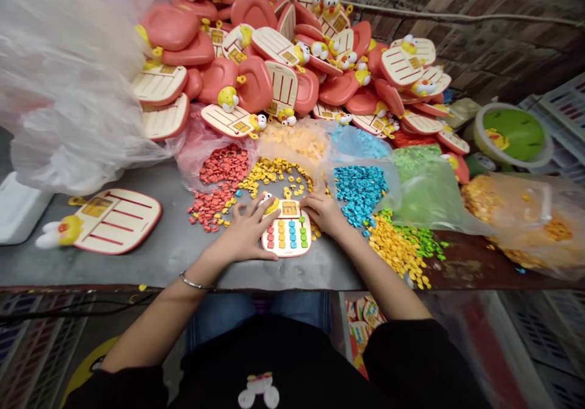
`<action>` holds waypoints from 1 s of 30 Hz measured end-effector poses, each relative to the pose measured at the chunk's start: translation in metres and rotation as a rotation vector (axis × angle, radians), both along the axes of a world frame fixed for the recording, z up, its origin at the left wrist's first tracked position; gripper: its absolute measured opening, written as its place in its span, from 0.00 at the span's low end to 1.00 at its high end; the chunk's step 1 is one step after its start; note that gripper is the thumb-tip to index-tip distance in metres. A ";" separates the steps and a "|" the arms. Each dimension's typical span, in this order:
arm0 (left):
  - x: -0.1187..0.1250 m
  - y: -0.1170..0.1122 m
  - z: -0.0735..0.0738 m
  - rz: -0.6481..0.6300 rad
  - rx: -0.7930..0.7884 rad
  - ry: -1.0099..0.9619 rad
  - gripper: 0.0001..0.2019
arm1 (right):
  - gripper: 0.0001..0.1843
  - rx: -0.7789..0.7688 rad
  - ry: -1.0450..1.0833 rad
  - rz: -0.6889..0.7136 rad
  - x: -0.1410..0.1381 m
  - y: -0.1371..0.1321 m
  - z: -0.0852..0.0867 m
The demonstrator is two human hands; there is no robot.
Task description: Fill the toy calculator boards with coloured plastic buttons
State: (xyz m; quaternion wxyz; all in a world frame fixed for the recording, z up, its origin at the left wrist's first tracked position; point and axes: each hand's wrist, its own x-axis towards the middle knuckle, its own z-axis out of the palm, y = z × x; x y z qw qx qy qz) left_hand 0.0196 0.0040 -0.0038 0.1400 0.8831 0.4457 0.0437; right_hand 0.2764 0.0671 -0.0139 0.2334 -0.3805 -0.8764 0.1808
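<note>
A cream toy board (286,248) with a bug-eyed duck-like head lies on the grey table before me. Its slots carry short columns of red, yellow, blue and green beads. My left hand (249,232) grips the board's left side, thumb along the lower edge and fingers spread over the head end. At the upper right corner, my right hand (323,212) has its fingers bent together near the green column; what they pinch, if anything, is hidden. Behind the board are loose yellow beads (269,171), red beads (223,165) to the left and blue beads (359,189) to the right.
Another toy board (121,220) with bare slots lies at left. Many red-backed boards (274,49) are heaped behind, against a brick wall. Bags include a green-bead bag (425,183) and a large clear bag (77,86). Orange-yellow pieces (397,244) lie near the front edge.
</note>
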 end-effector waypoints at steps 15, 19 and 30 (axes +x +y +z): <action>0.000 0.001 -0.003 0.003 -0.015 -0.002 0.51 | 0.05 -0.599 -0.161 0.149 -0.012 0.060 0.032; -0.002 0.001 -0.005 -0.012 0.018 -0.039 0.51 | 0.07 -0.606 -0.397 0.159 -0.022 0.066 0.045; -0.002 0.004 -0.008 -0.009 0.037 -0.073 0.51 | 0.07 -0.549 -0.669 0.339 -0.037 0.077 0.054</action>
